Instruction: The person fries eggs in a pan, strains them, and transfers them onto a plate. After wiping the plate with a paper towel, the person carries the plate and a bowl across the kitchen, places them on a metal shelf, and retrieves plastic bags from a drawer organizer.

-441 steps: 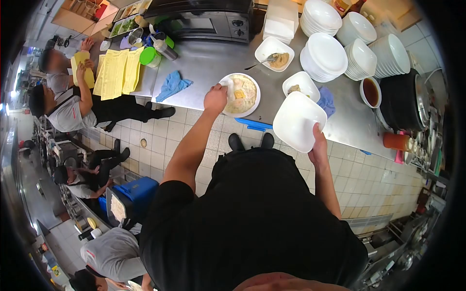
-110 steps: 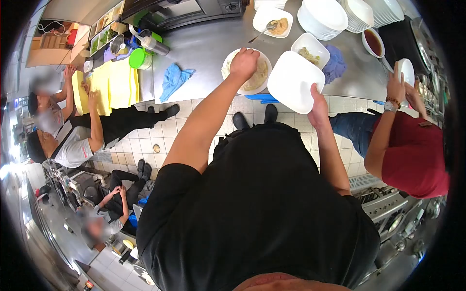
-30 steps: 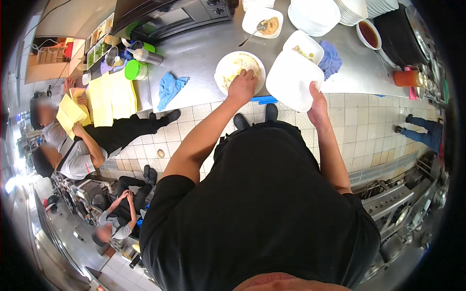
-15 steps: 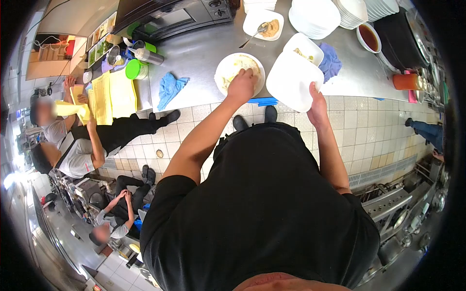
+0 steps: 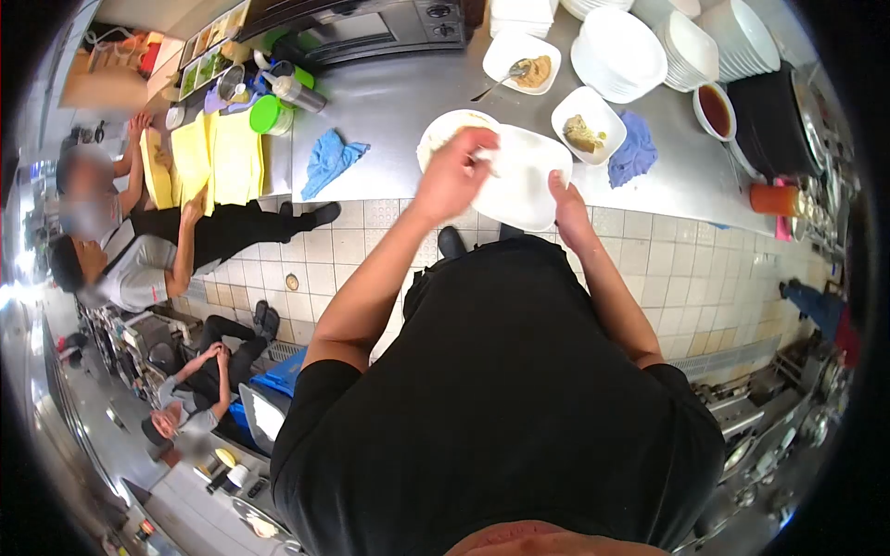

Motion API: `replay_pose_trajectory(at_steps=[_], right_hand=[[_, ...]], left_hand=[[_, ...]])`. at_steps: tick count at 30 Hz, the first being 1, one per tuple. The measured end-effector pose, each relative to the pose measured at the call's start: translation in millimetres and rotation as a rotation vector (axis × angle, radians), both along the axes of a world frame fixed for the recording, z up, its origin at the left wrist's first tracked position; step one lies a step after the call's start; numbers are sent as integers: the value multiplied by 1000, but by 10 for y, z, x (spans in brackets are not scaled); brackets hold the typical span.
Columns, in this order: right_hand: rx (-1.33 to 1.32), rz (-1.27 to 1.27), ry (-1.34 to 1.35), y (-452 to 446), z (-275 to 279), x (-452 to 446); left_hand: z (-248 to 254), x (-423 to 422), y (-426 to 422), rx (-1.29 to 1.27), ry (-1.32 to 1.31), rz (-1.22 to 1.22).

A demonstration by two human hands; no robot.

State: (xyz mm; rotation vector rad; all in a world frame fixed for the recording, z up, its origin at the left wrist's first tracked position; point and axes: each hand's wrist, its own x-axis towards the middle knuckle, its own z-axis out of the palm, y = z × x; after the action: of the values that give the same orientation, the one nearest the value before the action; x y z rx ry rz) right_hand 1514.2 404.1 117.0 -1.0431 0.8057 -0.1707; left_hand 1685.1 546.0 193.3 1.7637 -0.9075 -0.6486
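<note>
My right hand (image 5: 573, 215) grips a white rounded-square plate (image 5: 527, 185) by its right edge, thumb on top. The plate hangs over the counter's front edge and covers part of a white bowl (image 5: 434, 130) of pale, shredded-looking food. Over the bowl and the plate's left side, my left hand (image 5: 452, 174) is closed, slightly blurred, with a bit of pale food at its fingertips. Just right of the plate stands a small white dish (image 5: 593, 109) with a brownish food piece. Behind is a dish of tan paste (image 5: 536, 70) with a spoon (image 5: 501, 82) in it.
Stacked white bowls (image 5: 619, 56) and a bowl of dark red-brown liquid (image 5: 712, 111) stand at the back right. A purple cloth (image 5: 634, 150) and a blue cloth (image 5: 330, 165) lie on the steel counter (image 5: 399, 120). Co-workers are at left, near yellow sheets (image 5: 239, 159).
My right hand has brought the plate left, partly over the bowl, uncovering the small dish. My left hand has lifted from the bowl's food toward the plate.
</note>
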Motion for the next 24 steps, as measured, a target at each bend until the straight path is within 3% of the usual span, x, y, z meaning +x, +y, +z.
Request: replay_pose_trajectory(at_steps=[2,5,8,10,12,14,16,18,24], right_hand=[[24,61,-18,-4,-38,80],[82,112,-68,-47,88,128],[63,118,-27,-268,93,63],[37,81,-42,-458,38,-13],[15,66,-93,-637,10,-101],[43,48,-94,-819,-19,-185],[54,60,-94,-1010,-156,-286],[60,49,-102,-1104,-163,-336],[90,94,-100,-1218,-125,-353]], left_hand=[[15,-157,-39,155,-504,-191],[148,-305,-53,5,-685,-116],[281,-194,33,-201,-410,202],[110,12,207,-245,-400,480],[-391,225,449,-1,-102,739],[-1207,317,808,477,-32,685],[-1383,-66,774,430,623,730],[-1445,-407,628,334,870,723],[-1826,-599,247,2,930,950]])
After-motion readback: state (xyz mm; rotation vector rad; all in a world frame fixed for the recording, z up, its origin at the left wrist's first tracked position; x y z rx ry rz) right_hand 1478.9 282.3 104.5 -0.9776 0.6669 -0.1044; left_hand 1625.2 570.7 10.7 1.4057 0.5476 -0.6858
